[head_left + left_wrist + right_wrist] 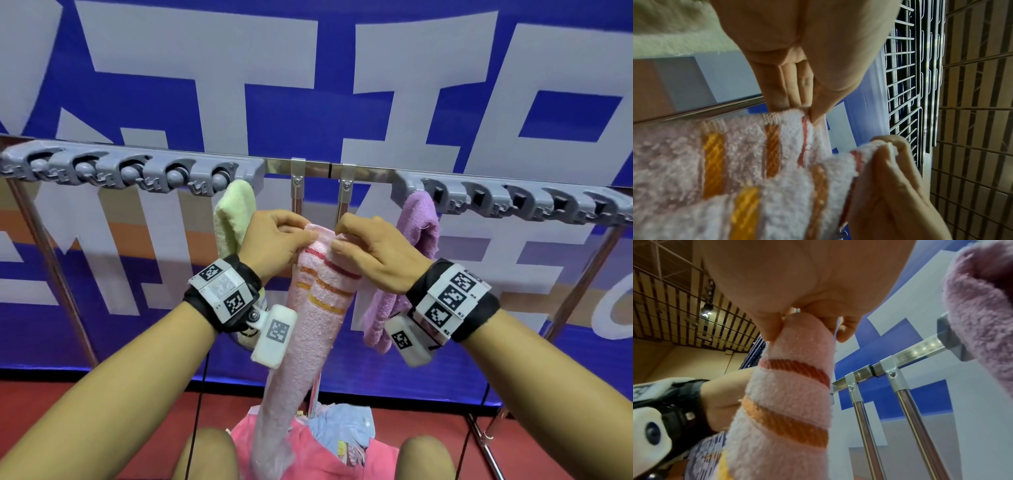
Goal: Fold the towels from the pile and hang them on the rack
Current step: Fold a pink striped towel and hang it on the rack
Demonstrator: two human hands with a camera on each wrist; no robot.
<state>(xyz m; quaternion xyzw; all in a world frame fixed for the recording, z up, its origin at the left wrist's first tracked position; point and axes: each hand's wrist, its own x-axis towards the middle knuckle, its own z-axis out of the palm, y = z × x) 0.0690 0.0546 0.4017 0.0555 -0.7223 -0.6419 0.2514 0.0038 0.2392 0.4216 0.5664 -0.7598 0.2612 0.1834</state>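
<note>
Pink towel (308,329): held up in front of the rack, folded lengthwise, its top edge level with both hands; the rest hangs straight down between the person's forearms to the pile below. Red, orange and yellow stripes cross it near the top (clearest in the left wrist view).
Left hand (274,243): fingers and thumb pinch the towel's top edge on the left side, so the grip is narrow and closed on the cloth.
Right hand (373,253): thumb and fingers curled round the towel's top edge on the right side, just beside the left hand; a tight pinch, seen from below in the right wrist view.
Rack (363,171): a shiny metal rail running across behind the hands, with two upright tubes under its middle and grey plastic hook strips on either end.
Green towel (233,212): hangs from the rack just left of the left hand.
Purple towel (421,222): hangs from the rack just right of the right hand (its lower part drops behind the right wrist).
Pile (339,435): pink and blue cloths on the red floor between the person's knees, touching the hanging end of the pink towel.
Backdrop (308,85): a blue banner with large pale shapes behind the rack.
</note>
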